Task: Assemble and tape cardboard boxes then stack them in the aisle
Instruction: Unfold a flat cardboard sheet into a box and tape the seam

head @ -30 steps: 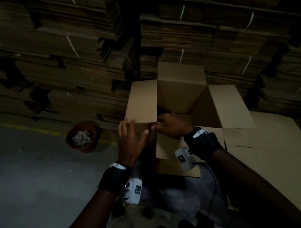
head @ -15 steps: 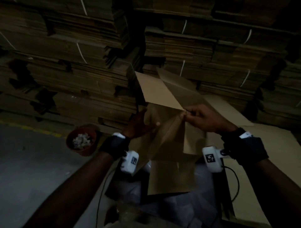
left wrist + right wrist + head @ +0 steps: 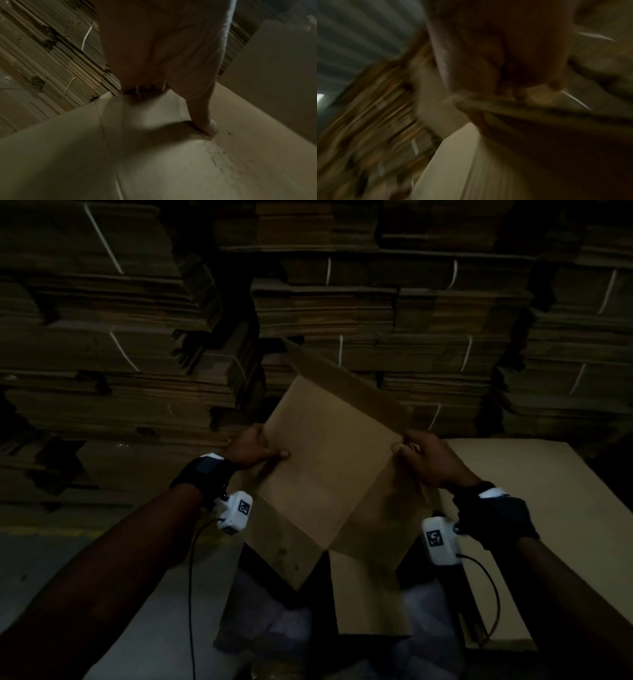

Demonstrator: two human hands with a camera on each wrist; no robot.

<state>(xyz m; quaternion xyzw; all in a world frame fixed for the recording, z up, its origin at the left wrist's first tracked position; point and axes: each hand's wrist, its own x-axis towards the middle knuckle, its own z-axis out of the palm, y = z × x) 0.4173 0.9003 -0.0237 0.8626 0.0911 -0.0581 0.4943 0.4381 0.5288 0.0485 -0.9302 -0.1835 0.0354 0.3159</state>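
Cardboard box [image 3: 329,474], light but floppy, is being gripped at opposite edges by the left hand [image 3: 251,448] and right hand [image 3: 428,460], probably the steadiest hold.

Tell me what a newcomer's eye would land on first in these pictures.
First, the pale cardboard box held tilted at the centre, the left hand gripping its left edge and the right hand its right corner. Behind rises a dim wall of strapped flat cardboard bundles. The white wrist cameras also stand out.
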